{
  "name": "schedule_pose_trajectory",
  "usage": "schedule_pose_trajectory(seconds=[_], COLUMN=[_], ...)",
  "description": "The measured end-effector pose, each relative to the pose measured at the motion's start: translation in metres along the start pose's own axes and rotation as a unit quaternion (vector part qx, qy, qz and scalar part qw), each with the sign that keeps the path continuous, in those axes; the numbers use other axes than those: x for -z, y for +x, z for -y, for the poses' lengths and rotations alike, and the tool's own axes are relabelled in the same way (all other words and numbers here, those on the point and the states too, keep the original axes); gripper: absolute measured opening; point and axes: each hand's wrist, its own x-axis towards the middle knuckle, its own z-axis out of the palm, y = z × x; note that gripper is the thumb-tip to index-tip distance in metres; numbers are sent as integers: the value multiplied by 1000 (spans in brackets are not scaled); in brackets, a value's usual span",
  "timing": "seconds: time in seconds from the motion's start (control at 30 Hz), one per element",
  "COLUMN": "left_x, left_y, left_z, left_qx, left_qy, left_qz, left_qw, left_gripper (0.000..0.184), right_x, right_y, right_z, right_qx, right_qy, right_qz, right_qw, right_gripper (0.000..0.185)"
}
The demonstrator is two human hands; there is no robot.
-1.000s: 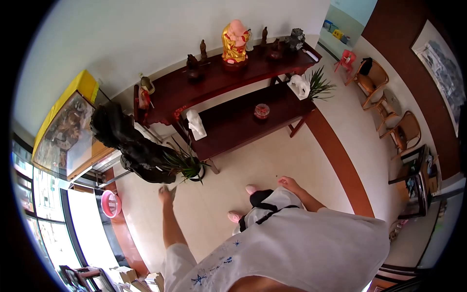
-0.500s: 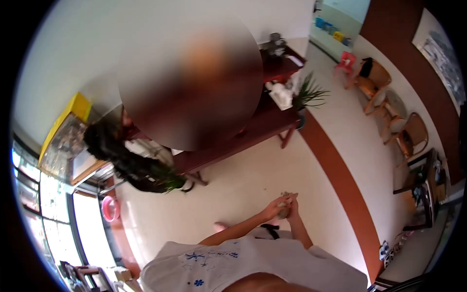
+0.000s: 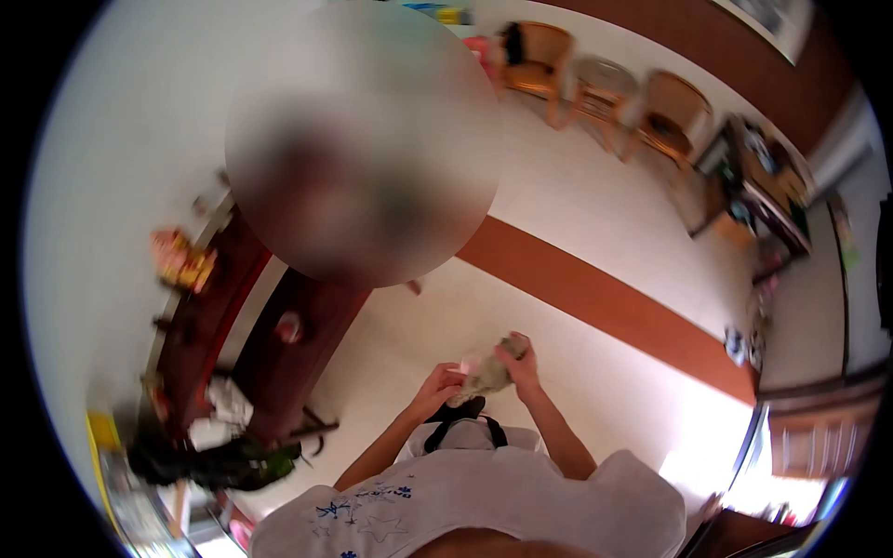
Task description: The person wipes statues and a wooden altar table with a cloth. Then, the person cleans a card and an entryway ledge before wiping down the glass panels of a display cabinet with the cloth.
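A crumpled grey-green cloth (image 3: 490,374) hangs between my two hands, in front of the white shirt (image 3: 502,488). My right hand (image 3: 521,361) is closed round its upper right end. At the lower left end, the fingers of my left hand (image 3: 439,386) are bent and pinch its edge, though blur softens the fingertips. A pale pink patch beside the left fingers is too smeared to name. Below the cloth, dark straps (image 3: 493,431) show near my waist.
A dark red long table (image 3: 307,321) with small items runs along the left wall. Wicker chairs (image 3: 665,112) line the far wall, beside a dark cabinet (image 3: 763,186). A brown strip (image 3: 595,302) crosses the pale floor. A round blur hides the upper middle.
The view has swung to the right, and the table now lies to the left. My hands, close together before, have moved apart with the cloth spread between them.
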Motion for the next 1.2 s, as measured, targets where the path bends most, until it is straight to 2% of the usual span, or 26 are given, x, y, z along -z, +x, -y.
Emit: schedule_pose_trajectory(seconds=[0.07,0.1,0.13,0.2,0.27,0.3,0.33,0.43,0.53,0.57,0.63,0.73,0.8,0.83,0.87,0.93,0.97,1.0,1.07,1.13,1.17,1.2], left_x=[-29,-41,-54,-80,-121,-130,-142,-191,-256,-282,-323,-381,-427,-445,-470,-514,-535,-547,-588,-628,-651,-678], left_y=[57,89,124,191,254,292,324,412,494,515,553,597,633,651,660,717,728,737,769,831,858,875], left_z=[-30,-40,-54,-76,-111,-114,-117,-130,-166,-171,-186,-228,-232,-220,-227,-174,-206,-241,-271,-261,-258,-254], left_qx=[-88,-125,-115,-90,-136,-184,-233,-195,-104,-157,-100,-54,-21,39,31,-131,-125,-118,-154,-182,-144,-101], left_qy=[177,201,205,218,195,255,306,164,301,282,295,245,188,166,147,129,188,249,228,240,200,159], left_qz=[-11,-11,15,80,117,161,192,277,422,426,475,542,581,560,525,405,430,451,448,438,441,445], left_qw=[980,972,972,969,964,936,903,926,849,845,823,802,791,811,838,896,874,849,851,847,863,875], left_gripper=[62,63,58,50,37,35,33,31,30,27,27,33,35,37,38,37,38,38,38,36,35,34], right_x=[1,2,7,29,66,92,115,176,238,250,273,317,344,362,376,415,438,462,497,552,570,585], right_y=[18,20,26,47,75,94,101,134,145,150,170,207,231,249,271,309,326,339,356,395,410,412], right_z=[40,69,100,141,180,191,209,266,307,310,306,290,299,299,300,338,355,368,424,447,454,472], right_qx=[85,138,182,205,217,234,213,163,102,146,234,162,149,107,67,44,81,119,246,278,288,244], right_qy=[-64,-140,-221,-244,-313,-290,-282,-237,-184,-192,-211,-22,168,208,250,118,50,67,41,87,116,120], right_qz=[29,28,20,61,60,60,12,-97,-171,-225,-328,-299,-225,-235,-242,-337,-364,-341,-342,-323,-321,-348], right_qw=[994,980,958,946,923,926,935,953,963,944,891,940,948,944,935,933,926,930,906,900,895,897], right_gripper=[73,74,75,78,83,91,93,99,106,105,104,99,89,82,75,60,50,46,54,62,66,73])
